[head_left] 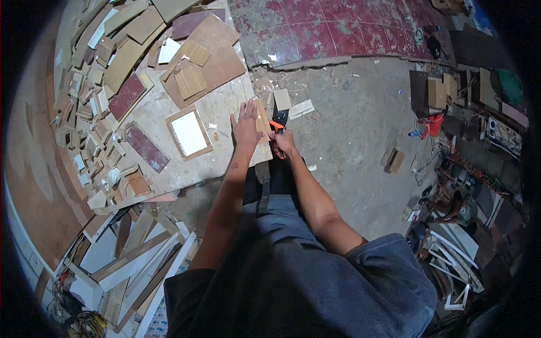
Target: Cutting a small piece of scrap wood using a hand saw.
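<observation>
At the right edge of a pale plywood worktop, my left hand lies flat with its fingers spread, pressing beside and partly on a narrow light wood board. Just right of it, my right hand is closed on the handle of an orange and black handsaw. A grey blade shows below the board, pointing toward my body; the board hides part of it. Left of my hands lie a white panel framed in brown, a maroon piece and larger brown sheets with small blocks.
Many offcuts crowd the worktop's left side; long strips are piled below it. Scraps lie on the concrete floor. A red panel surface spans the back. Along the right are a red container, cables and stacked boards.
</observation>
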Motion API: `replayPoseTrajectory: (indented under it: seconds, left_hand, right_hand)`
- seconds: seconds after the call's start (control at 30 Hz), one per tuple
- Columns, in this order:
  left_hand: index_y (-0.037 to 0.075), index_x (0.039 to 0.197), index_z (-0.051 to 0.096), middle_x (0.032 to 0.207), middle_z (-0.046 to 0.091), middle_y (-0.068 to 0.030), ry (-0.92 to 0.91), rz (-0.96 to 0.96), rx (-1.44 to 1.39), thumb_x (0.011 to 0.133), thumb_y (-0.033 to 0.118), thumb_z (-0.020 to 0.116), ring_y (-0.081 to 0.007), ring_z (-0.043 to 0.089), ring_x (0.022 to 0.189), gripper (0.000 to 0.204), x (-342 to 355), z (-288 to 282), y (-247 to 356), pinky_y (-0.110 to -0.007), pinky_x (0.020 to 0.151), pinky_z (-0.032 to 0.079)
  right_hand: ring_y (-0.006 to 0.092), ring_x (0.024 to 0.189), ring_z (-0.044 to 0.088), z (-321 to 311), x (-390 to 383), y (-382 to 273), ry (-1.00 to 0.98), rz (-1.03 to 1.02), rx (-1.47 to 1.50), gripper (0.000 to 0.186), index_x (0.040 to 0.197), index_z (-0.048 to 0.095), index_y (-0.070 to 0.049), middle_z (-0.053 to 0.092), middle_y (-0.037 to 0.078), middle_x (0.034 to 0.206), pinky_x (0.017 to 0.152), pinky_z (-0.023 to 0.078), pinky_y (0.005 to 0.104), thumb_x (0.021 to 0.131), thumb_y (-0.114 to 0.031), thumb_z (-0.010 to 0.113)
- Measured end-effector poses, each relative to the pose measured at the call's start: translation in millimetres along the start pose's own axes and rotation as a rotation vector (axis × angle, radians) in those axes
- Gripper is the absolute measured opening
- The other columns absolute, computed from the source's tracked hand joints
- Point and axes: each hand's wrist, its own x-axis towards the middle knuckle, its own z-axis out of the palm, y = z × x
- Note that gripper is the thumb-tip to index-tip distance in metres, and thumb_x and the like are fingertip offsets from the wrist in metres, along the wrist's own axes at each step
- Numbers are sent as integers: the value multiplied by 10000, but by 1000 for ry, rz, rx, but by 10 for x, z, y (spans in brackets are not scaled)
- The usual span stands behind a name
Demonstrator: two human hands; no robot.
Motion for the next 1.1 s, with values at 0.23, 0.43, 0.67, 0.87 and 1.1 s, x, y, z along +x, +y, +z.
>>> replayPoseTrajectory:
  seconds: [0.23, 0.43, 0.67, 0.87, 1.1]
  left_hand:
    - [191, 1578, 212, 1661, 122, 58, -19, -33, 3, 693, 358, 868, -186, 166, 1517, 1114, -70, -4, -84, -560, 1193, 217]
    - [178, 1579, 212, 1665, 106, 34, -50, -27, -22, 707, 355, 854, -218, 155, 1522, 1097, -60, -10, -86, -557, 1200, 212]
    - [200, 1578, 216, 1661, 108, 74, -37, -49, -31, 686, 332, 873, -173, 169, 1516, 1115, -74, 17, -114, -540, 1210, 195]
    - [180, 1581, 202, 1668, 91, 44, -69, -17, -1, 709, 384, 849, -198, 143, 1525, 1105, -65, -48, -59, -542, 1208, 191]
    - [196, 1580, 212, 1663, 106, 59, -64, -78, -52, 613, 438, 892, -179, 131, 1525, 1207, -136, 15, -13, -561, 1202, 186]
  right_hand:
    - [160, 395, 529, 174, -156, -124, 51, -7, 50, 186, 727, 646, -6, 573, 65, 528, 383, 380, 337, 854, -132, 693]
    - [166, 370, 502, 172, -172, -210, 54, 15, 77, 196, 698, 596, -24, 542, 62, 522, 355, 368, 336, 847, -99, 698]
    - [153, 377, 464, 176, -231, -406, 3, 172, 136, 202, 679, 565, -26, 532, 69, 539, 345, 342, 336, 843, -58, 678]
    - [142, 379, 431, 134, -171, -386, 41, 219, 149, 233, 671, 535, -32, 501, 63, 546, 349, 333, 320, 842, -51, 692]
    - [193, 400, 534, -3, -194, -438, -72, 148, -126, 244, 707, 615, 38, 583, 93, 553, 379, 391, 374, 818, -153, 719]
